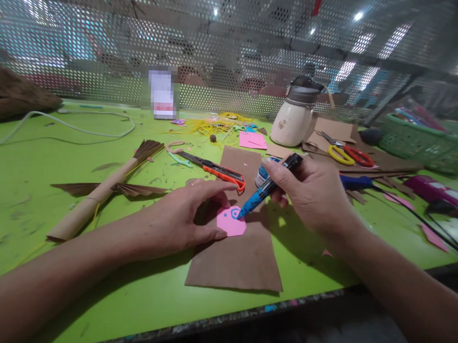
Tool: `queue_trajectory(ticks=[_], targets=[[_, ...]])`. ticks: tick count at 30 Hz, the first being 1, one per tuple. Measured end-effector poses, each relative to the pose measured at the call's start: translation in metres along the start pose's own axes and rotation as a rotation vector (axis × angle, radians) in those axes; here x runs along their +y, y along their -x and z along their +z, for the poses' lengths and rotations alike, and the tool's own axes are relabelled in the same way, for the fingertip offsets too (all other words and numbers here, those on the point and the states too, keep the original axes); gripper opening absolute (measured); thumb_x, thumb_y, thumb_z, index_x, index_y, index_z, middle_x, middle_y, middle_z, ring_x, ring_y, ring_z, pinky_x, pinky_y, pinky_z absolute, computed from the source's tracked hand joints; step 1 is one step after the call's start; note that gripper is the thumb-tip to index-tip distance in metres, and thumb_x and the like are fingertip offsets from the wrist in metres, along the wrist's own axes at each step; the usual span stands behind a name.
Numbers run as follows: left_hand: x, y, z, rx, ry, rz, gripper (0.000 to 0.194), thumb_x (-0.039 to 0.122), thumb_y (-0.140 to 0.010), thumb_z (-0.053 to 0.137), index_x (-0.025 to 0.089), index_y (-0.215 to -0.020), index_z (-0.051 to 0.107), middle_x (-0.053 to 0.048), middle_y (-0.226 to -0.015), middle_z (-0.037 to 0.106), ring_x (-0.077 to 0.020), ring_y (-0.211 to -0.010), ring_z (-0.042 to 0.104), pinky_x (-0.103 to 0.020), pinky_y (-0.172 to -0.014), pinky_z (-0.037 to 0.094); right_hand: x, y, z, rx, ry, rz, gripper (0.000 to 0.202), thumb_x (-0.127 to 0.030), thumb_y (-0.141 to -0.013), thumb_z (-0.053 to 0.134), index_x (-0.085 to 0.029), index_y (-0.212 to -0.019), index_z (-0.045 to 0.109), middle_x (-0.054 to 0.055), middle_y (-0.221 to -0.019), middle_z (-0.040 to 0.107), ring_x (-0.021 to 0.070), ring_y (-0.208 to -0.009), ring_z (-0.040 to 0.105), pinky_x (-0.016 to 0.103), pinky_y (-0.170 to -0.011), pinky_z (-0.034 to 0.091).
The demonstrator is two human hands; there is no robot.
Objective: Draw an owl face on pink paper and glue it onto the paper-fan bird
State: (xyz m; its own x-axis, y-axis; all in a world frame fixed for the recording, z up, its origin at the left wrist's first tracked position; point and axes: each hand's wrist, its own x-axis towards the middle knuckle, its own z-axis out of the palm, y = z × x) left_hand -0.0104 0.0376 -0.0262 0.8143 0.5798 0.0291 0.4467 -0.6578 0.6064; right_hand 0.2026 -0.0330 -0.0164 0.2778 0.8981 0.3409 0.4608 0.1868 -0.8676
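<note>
A blue marker [256, 198] is in my right hand [312, 197], gripped near its black end, its tip touching a small pink paper piece [231, 227]. Blue marks, a ring and a dot, show on that paper. My left hand [190, 212] steadies the paper at its left side, thumb at the lower edge and fingers at the upper edge. Under the paper lies a strip of brown cardboard [235, 267]. Just behind the marker stands a small blue-and-white jar [262, 175], partly hidden. A box cutter with an orange handle [223, 175] rests beyond my left fingers.
To the left lies a brown paper tube with pleated paper fins [88, 206]. At the back are a white flask [293, 118], yellow shreds [208, 127] and a blurred-out upright panel [162, 94]. Scissors [344, 153], a green basket [414, 140] and a purple tool [434, 191] with cables sit right.
</note>
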Motion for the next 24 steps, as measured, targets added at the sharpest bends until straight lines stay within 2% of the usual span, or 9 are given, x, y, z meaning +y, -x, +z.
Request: queue_trajectory(ticks=[7,14,24], targets=[[0.0007,0.0002,-0.0007,-0.002,0.022,-0.013,0.055,0.034,-0.076,0.068,0.022,-0.128,0.054,-0.007,-0.109,0.063,-0.026,-0.097,0.058,-0.041,-0.084,0.048,0.0004,-0.0014,0.0005,0.031,0.024,0.006,0.036,-0.045,-0.083,0.067,-0.02,-0.057,0.061,-0.001,-0.047,0.058,0.0077,-0.04,0.049,0.022,-0.038,0.037],[0.0037,-0.0006,-0.0021,-0.018,0.022,-0.024,0.043,0.034,-0.076,0.067,0.019,-0.116,0.058,-0.007,-0.104,0.063,-0.025,-0.091,0.059,-0.04,-0.079,0.049,0.0042,-0.0031,-0.0011,0.034,-0.026,0.022,0.038,-0.054,-0.079,0.067,-0.02,-0.063,0.066,0.002,-0.053,0.064,0.0091,-0.04,0.049,0.024,-0.036,0.036],[0.0013,-0.0009,-0.0015,-0.014,0.021,0.009,0.047,0.035,-0.077,0.068,0.02,-0.12,0.057,-0.008,-0.107,0.063,-0.0248,-0.095,0.058,-0.039,-0.084,0.048,0.0021,-0.0015,-0.0012,0.0,0.034,0.015,0.039,-0.051,-0.081,0.066,-0.019,-0.059,0.064,-0.001,-0.047,0.057,0.0086,-0.041,0.047,0.023,-0.039,0.036]])
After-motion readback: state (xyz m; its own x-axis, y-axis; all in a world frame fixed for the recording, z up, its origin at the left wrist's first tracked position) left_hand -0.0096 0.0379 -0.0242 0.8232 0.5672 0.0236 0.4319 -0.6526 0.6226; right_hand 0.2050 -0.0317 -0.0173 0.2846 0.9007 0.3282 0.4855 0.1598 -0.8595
